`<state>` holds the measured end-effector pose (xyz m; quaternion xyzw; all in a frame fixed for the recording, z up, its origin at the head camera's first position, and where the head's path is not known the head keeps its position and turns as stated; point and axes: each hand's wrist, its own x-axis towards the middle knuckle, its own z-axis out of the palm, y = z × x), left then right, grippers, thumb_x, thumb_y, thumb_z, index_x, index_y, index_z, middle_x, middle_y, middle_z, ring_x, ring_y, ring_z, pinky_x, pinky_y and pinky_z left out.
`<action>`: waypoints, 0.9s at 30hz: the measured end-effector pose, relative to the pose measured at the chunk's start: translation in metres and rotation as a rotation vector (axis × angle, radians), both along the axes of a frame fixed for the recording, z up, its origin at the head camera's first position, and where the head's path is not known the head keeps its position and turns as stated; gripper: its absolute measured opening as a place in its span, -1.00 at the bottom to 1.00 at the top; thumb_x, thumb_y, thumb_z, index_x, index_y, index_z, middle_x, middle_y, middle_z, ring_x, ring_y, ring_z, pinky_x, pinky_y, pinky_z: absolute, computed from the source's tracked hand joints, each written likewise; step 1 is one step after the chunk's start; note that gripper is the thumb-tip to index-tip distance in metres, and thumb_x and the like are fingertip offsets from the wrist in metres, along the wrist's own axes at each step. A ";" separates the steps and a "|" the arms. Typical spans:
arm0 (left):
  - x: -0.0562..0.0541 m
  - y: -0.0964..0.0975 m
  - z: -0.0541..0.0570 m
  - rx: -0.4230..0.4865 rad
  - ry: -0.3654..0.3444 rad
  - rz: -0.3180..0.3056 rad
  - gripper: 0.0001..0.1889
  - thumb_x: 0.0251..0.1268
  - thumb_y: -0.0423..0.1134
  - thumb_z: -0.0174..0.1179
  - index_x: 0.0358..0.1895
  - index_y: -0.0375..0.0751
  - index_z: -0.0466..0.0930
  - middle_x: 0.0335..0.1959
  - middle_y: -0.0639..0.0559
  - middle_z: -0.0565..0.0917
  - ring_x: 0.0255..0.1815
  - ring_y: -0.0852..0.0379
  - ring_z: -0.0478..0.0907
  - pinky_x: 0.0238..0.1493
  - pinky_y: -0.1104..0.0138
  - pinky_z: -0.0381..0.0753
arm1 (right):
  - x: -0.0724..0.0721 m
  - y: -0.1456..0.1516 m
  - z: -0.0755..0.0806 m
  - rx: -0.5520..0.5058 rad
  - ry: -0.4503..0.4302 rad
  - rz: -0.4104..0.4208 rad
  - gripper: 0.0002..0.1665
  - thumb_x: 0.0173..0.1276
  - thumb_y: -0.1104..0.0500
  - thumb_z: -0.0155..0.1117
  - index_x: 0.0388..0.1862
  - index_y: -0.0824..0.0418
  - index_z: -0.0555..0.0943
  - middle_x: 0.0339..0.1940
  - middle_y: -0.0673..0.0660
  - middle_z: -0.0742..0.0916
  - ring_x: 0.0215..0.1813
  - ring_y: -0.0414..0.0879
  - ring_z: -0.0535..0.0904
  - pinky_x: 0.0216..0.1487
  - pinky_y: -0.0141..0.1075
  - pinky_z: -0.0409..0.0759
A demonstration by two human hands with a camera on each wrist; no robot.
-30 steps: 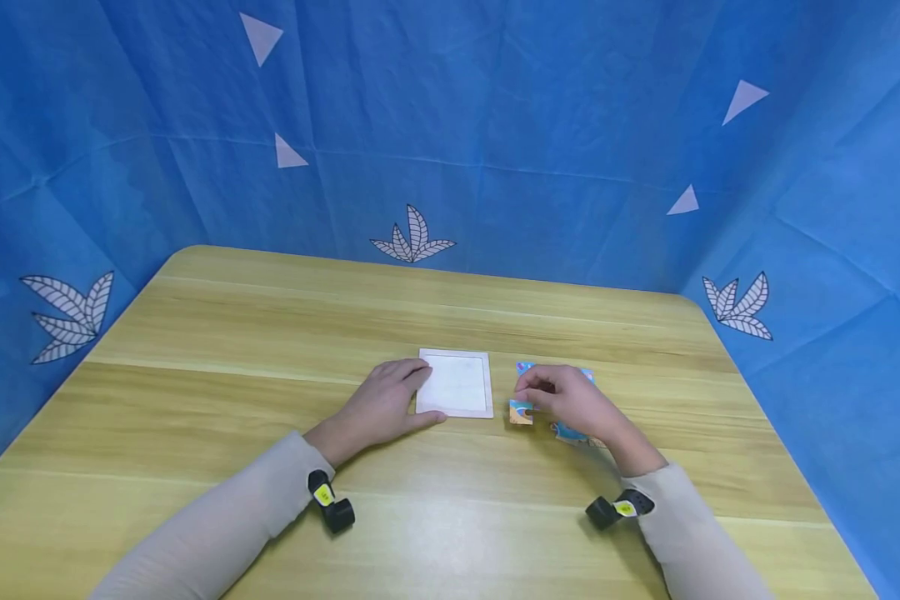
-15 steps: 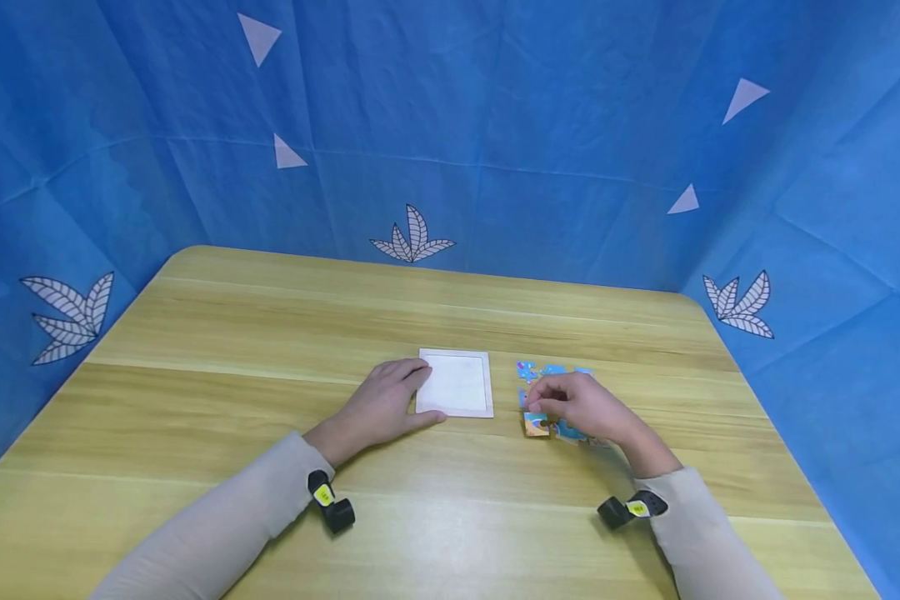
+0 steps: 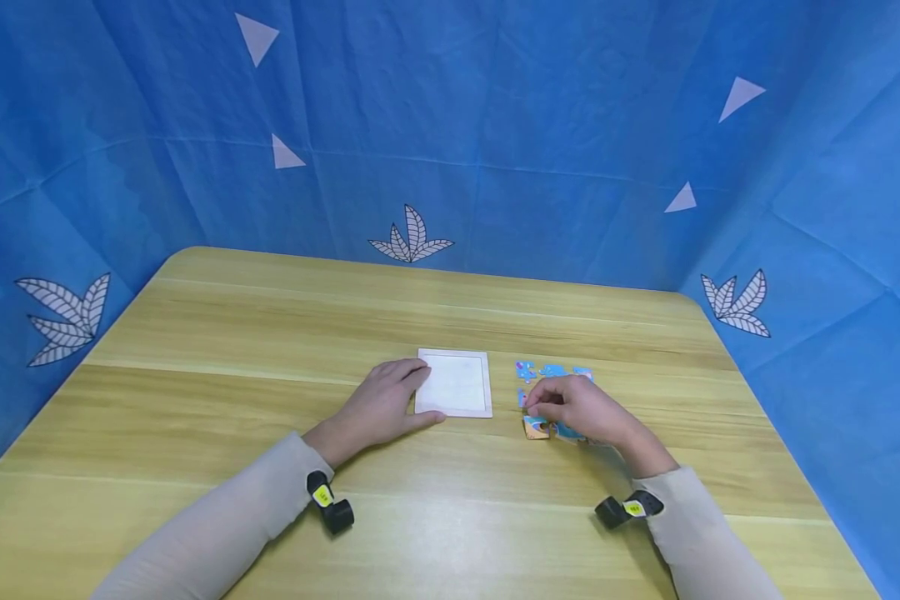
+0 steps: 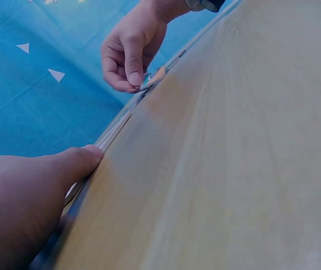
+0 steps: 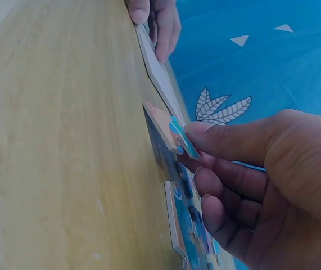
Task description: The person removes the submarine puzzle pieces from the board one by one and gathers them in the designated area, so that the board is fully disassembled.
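Note:
In the head view my right hand pinches a jigsaw piece by its upper edge, between thumb and fingers. Orange and blue, the piece is tilted in the right wrist view, its near edge raised off the table. Other jigsaw pieces lie beneath and beyond that hand, partly hidden by it. My left hand rests on the left side of a white square puzzle tray. Its thumb lies along the tray's near edge, with the other fingers spread at the far left corner.
The wooden table carries the tray in the middle, with the pieces just to its right. A blue cloth with printed leaves and triangles hangs around the table's back and sides.
My right hand has moved right and slightly nearer with the pinched piece, away from the tray, then stayed almost still. The left hand and tray have not moved.

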<state>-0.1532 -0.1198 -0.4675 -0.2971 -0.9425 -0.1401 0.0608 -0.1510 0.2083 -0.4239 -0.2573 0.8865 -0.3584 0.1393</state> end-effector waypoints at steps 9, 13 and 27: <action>-0.001 -0.001 -0.001 -0.006 -0.014 0.004 -0.12 0.26 0.38 0.08 0.37 -0.31 0.38 0.36 -0.16 0.39 0.38 -0.13 0.30 0.41 0.03 0.21 | -0.001 -0.001 -0.001 0.021 0.066 -0.010 -0.96 0.38 0.22 0.30 -0.22 0.12 0.68 -0.35 -0.07 0.71 -0.34 -0.17 0.60 -0.30 -0.35 0.58; -0.001 -0.001 -0.001 0.013 -0.022 0.003 -0.11 0.25 0.38 0.10 0.40 -0.29 0.35 0.37 -0.16 0.38 0.39 -0.14 0.29 0.41 0.03 0.20 | -0.001 0.000 0.001 0.049 0.095 -0.048 -0.96 0.39 0.17 0.30 -0.25 0.08 0.68 -0.38 -0.09 0.71 -0.39 -0.17 0.57 -0.35 -0.35 0.55; -0.002 -0.009 0.009 0.085 -0.038 0.046 -0.12 0.21 0.38 0.14 0.40 -0.24 0.36 0.35 -0.15 0.41 0.38 -0.14 0.29 0.41 -0.01 0.20 | 0.001 0.018 0.008 0.148 0.158 -0.139 -0.92 0.44 0.12 0.24 -0.15 0.05 0.65 -0.36 -0.09 0.64 -0.33 -0.15 0.53 -0.30 -0.26 0.56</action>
